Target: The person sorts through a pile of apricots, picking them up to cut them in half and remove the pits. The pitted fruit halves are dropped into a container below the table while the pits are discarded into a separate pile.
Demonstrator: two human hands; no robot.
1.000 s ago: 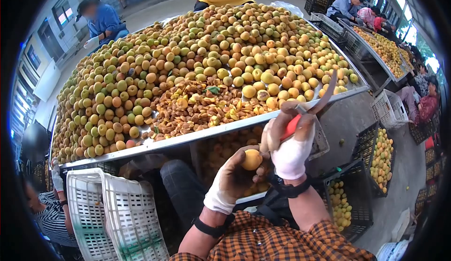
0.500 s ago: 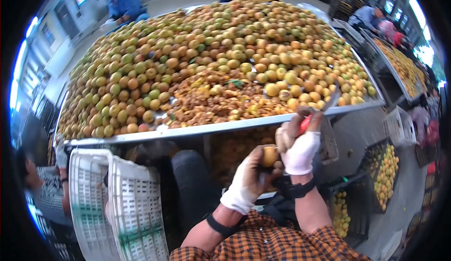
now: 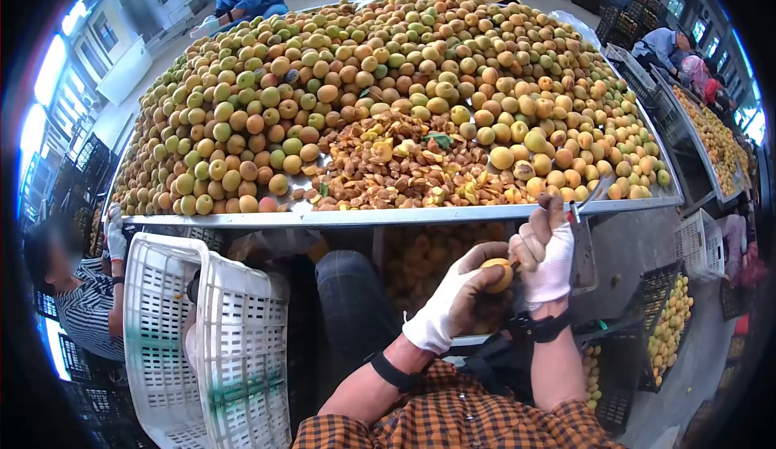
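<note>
In a dirty white glove, my left hand (image 3: pixel 457 299) is closed around an apricot (image 3: pixel 499 274), held below the front edge of the table. My right hand (image 3: pixel 546 251), gloved too, grips a small knife (image 3: pixel 596 190) whose blade points up and away to the right; only a sliver of its red handle shows. The lower fingers of that hand are right beside the apricot. Beyond my hands is a metal-edged table (image 3: pixel 339 216) heaped with whole apricots (image 3: pixel 267 118). A mound of brown pits and torn yellow pieces (image 3: pixel 404 166) lies near its front edge.
White plastic baskets (image 3: pixel 242 328) stand at my left, near a person in a striped top (image 3: pixel 85 307). Crates of apricots (image 3: pixel 669 332) sit on the floor at right. Other people work across the table, and another fruit-covered table (image 3: pixel 711 138) stands at far right.
Both hands have shifted slightly right in view, still close together. My right hand has turned, so less of the red handle shows. The whole view has shifted a little too.
</note>
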